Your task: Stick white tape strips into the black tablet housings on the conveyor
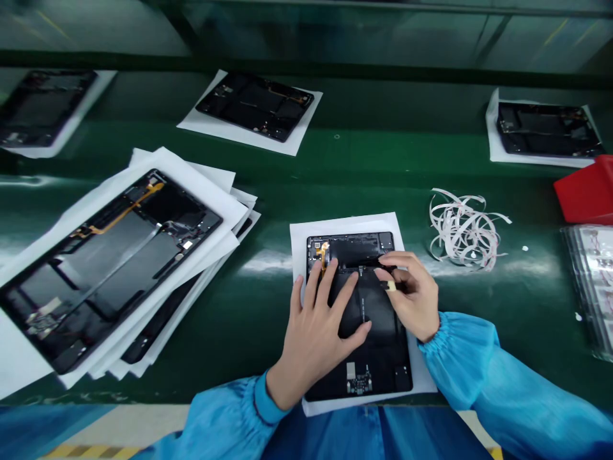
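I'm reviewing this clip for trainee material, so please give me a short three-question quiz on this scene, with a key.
1. Which hand is spread on the tablet housing, left or right?
2. True or false: the coil of white strips lies on the paper sheet under that housing.
3. What colour is the flex cable on that housing?

Key: 1. Left hand. 2. False. 3. Orange.

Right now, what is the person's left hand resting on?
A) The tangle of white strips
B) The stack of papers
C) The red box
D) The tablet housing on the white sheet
D. The left hand lies spread with its fingers on the black tablet housing, which sits on a white sheet.
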Action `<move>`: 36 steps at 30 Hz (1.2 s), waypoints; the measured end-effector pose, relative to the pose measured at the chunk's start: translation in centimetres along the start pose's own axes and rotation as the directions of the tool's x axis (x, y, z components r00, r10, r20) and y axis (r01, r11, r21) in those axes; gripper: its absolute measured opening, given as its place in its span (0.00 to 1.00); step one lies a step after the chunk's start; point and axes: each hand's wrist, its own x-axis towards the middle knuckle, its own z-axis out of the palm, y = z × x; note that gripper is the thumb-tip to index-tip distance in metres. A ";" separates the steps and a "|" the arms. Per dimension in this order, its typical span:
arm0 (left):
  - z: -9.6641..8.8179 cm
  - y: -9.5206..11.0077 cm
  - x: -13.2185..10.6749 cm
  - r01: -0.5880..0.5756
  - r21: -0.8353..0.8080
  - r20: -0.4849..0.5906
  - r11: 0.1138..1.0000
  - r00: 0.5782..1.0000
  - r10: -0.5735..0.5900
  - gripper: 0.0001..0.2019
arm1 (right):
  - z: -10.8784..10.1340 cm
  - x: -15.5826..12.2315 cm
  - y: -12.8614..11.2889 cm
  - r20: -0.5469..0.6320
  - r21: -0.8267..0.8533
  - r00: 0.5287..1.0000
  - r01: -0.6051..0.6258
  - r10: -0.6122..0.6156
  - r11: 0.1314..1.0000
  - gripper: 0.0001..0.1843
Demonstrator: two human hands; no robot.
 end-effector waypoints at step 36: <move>-2.1 -9.8 13.1 0.276 -0.637 0.000 0.720 0.934 -0.358 0.15 | -4.0 -1.9 3.2 0.105 -0.470 0.994 0.081 -0.035 0.879 0.21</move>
